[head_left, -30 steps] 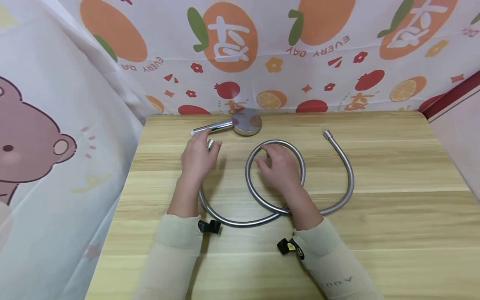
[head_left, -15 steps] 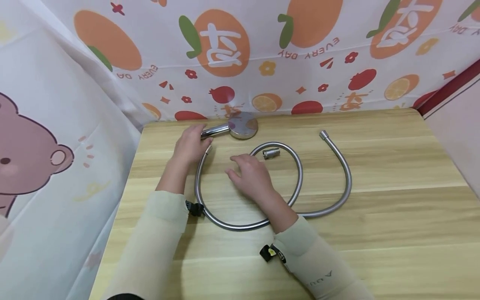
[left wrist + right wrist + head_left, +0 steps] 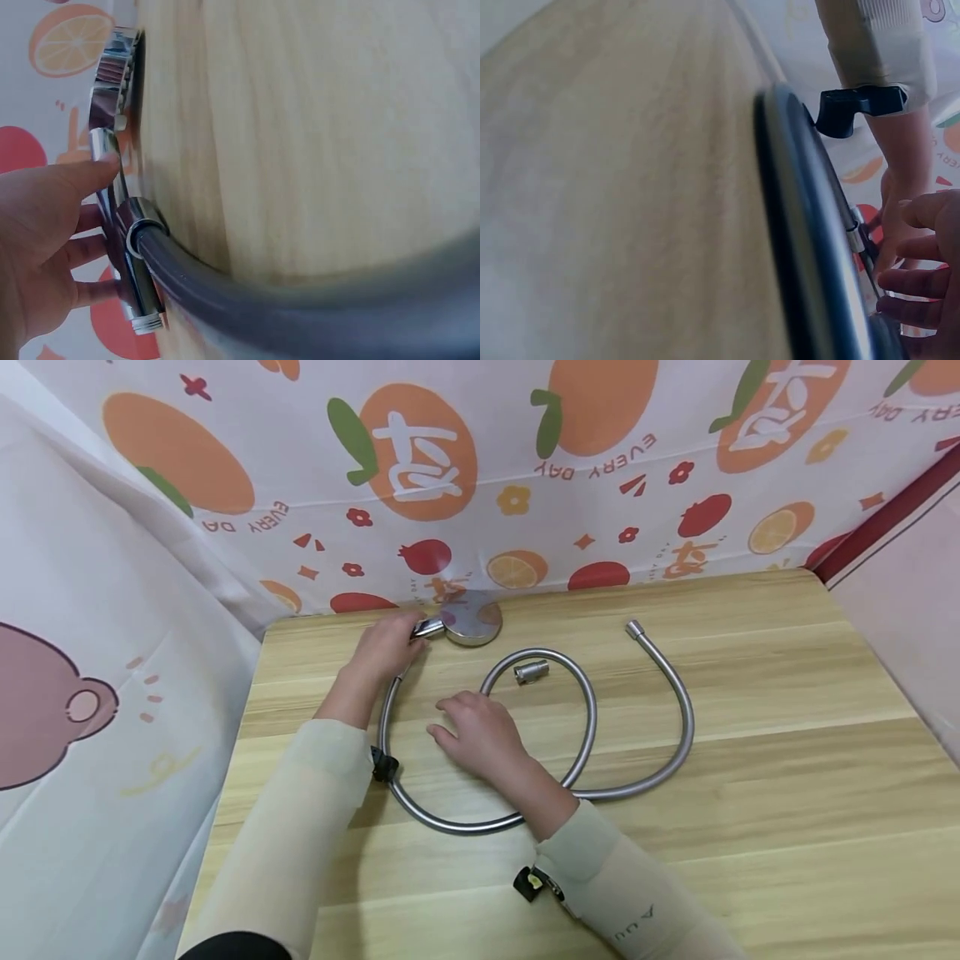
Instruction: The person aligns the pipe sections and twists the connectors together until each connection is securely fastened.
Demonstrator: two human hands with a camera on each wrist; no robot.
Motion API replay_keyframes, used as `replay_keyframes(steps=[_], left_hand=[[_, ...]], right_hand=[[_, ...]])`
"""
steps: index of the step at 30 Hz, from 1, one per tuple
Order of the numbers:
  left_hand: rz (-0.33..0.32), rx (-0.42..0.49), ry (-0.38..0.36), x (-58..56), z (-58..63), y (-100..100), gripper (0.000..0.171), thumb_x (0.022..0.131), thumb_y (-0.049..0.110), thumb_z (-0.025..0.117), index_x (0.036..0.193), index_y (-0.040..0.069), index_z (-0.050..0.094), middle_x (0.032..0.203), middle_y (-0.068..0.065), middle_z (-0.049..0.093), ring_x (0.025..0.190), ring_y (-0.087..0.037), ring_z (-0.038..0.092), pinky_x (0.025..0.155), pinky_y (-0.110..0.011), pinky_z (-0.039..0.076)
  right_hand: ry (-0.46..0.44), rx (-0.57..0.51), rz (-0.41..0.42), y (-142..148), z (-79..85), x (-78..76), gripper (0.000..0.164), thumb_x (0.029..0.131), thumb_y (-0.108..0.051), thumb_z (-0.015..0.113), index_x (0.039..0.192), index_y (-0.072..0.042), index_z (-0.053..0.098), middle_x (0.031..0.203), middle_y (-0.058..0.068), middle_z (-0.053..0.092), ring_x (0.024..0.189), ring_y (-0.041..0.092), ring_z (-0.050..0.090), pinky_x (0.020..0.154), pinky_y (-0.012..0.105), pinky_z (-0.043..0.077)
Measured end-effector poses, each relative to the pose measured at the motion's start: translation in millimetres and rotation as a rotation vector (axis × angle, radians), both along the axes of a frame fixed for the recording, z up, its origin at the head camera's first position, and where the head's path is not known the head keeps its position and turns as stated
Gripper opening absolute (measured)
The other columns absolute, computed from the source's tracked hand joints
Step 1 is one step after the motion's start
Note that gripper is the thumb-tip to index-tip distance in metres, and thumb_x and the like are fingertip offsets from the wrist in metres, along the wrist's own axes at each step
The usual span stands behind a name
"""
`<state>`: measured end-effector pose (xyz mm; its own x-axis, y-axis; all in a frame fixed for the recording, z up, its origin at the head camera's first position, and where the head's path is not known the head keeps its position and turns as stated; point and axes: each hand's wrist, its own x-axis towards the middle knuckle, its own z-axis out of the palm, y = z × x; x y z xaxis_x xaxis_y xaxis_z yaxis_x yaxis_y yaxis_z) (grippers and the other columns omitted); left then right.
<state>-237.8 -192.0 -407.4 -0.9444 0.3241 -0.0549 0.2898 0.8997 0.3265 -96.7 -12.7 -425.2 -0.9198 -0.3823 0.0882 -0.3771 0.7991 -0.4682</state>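
A chrome handheld shower head [image 3: 472,620] lies near the table's back edge. My left hand [image 3: 382,647] grips its handle; in the left wrist view the thumb lies along the handle [image 3: 116,202] and fingers reach around it from the other side. The handle's threaded end shows below. A grey shower hose [image 3: 688,727] lies coiled, one end fitting [image 3: 142,217] close to the handle, the other end at the right. Over the coil's left part my right hand [image 3: 480,735] hovers with relaxed, spread fingers, holding nothing. A short metal connector [image 3: 532,672] lies inside the loop.
The wooden table [image 3: 787,735] has a fruit-print cloth [image 3: 517,527] hanging behind it and a bear-print cloth [image 3: 112,610] at the left. A red-edged pale panel [image 3: 900,602] stands at the right.
My left hand has moved onto the shower head handle and grips it. My right hand has drawn left and nearer, off the connector, which now shows. The head view has shifted slightly.
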Motion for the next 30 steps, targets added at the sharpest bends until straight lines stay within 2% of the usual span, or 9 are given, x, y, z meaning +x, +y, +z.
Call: replay_keyframes(steps=[3,9,15,21,30], left_hand=[[-0.003,0.011,0.011,0.0,-1.3,1,0.033,0.093,0.014,0.067,0.125,0.009,0.06,0.118,-0.013,0.063,0.106,-0.031,0.057,0.093,-0.049,0.051],[-0.017,0.005,0.038,-0.6,-4.9,1,0.033,0.09,0.007,0.069,0.123,0.005,0.062,0.12,-0.017,0.062,0.109,-0.033,0.057,0.095,-0.05,0.051],[0.003,-0.031,0.053,2.3,-4.9,0,0.029,0.092,0.001,0.06,0.121,-0.001,0.059,0.111,-0.021,0.058,0.103,-0.037,0.056,0.089,-0.051,0.052],[0.039,-0.028,0.068,17.0,3.0,-10,0.03,0.093,-0.001,0.055,0.123,0.0,0.055,0.118,-0.019,0.054,0.109,-0.036,0.051,0.087,-0.054,0.053],[0.12,0.127,0.092,49.0,22.3,-39,0.03,0.096,0.0,0.056,0.126,0.0,0.056,0.121,-0.018,0.056,0.115,-0.034,0.051,0.1,-0.052,0.048]], right_hand=[[0.008,0.001,-0.003,0,-1.0,2.1,0.038,0.095,-0.044,0.061,0.122,-0.018,0.068,0.121,0.002,0.068,0.114,0.022,0.062,0.094,0.04,0.054],[0.056,0.02,-0.028,0,-3.4,4.6,0.037,0.094,-0.045,0.062,0.12,-0.02,0.069,0.118,-0.001,0.069,0.115,0.021,0.061,0.1,0.042,0.049],[0.04,0.011,-0.02,0,-2.6,5.1,0.038,0.095,-0.045,0.061,0.122,-0.02,0.068,0.118,0.0,0.069,0.116,0.022,0.06,0.104,0.043,0.047],[0.046,0.019,-0.008,-2,-2.0,6.7,0.038,0.095,-0.045,0.06,0.122,-0.019,0.068,0.117,0.0,0.07,0.116,0.022,0.061,0.105,0.042,0.046],[0.056,-0.012,0.025,-10,0.8,-4.1,0.038,0.094,-0.042,0.062,0.119,-0.015,0.071,0.116,0.004,0.072,0.111,0.025,0.064,0.099,0.042,0.051]])
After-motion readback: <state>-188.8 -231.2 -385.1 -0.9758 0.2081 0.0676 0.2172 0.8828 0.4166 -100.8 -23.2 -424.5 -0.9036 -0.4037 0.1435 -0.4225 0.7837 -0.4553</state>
